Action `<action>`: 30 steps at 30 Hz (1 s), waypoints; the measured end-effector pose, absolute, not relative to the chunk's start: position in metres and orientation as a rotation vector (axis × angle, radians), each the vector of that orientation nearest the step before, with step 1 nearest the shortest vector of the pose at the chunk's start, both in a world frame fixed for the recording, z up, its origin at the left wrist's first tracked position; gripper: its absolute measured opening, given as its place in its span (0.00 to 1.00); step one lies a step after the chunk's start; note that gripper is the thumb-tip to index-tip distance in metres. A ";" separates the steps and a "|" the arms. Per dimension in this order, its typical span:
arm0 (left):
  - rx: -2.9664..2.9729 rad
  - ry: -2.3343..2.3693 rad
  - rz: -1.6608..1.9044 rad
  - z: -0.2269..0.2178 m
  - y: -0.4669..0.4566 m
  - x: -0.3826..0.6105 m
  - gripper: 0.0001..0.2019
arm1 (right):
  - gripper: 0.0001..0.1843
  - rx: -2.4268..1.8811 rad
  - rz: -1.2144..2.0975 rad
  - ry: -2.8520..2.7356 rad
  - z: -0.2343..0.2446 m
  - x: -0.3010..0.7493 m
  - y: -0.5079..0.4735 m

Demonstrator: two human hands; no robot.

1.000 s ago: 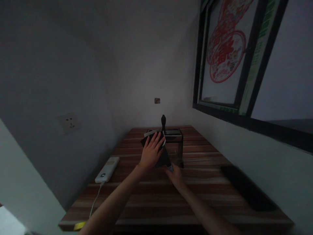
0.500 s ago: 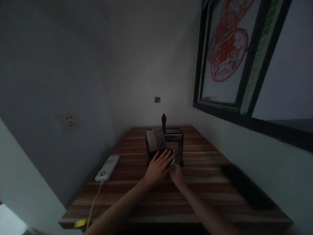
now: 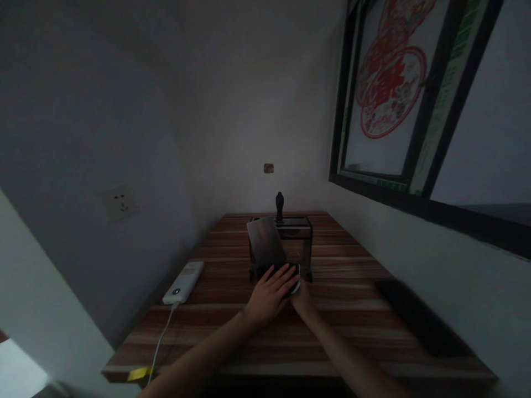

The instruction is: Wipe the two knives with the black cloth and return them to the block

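Note:
A wide, flat grey blade (image 3: 265,240), which looks like a cleaver's, slants from upper left down toward my hands. My left hand (image 3: 271,290) lies across its lower part, fingers stretched and pressing a black cloth-like piece (image 3: 262,270) with a pale edge against it. Lower right, my right hand (image 3: 302,301) is closed at the blade's lower end, where a handle would be; the handle itself is hidden. Just behind stands a dark knife rack (image 3: 307,240), with a black handle (image 3: 279,205) sticking up from its top.
The striped wooden table (image 3: 344,326) meets walls at the back and sides. On the left lies a white power bank (image 3: 185,283) with a cable (image 3: 161,338) running over the front edge, by a yellow tag (image 3: 139,374). A flat black object (image 3: 418,318) lies at right.
My left hand and the black cloth have slid slightly down and right along the blade, uncovering more of it. The right hand stays close by. The view has shifted slightly.

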State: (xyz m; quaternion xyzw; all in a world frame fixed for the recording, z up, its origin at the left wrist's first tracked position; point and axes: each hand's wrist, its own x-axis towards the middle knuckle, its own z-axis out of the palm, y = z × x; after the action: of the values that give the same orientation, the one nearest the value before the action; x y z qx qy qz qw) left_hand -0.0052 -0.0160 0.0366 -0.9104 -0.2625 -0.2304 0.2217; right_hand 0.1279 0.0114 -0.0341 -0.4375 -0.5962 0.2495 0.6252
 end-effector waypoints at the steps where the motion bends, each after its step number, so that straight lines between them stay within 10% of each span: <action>1: -2.508 -0.728 -0.638 0.037 -0.017 -0.005 0.25 | 0.14 -1.008 0.579 -1.353 -0.034 0.128 0.011; 30: -2.265 -1.009 -0.823 0.105 0.021 -0.009 0.24 | 0.13 -1.118 0.625 -1.425 -0.010 0.127 0.001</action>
State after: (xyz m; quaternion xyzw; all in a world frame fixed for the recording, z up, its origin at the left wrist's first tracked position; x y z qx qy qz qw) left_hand -0.0092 0.0212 0.1052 -0.8367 -0.3728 -0.3042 0.2615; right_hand 0.1268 0.0008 -0.0098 -0.4772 -0.6083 0.2670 0.5753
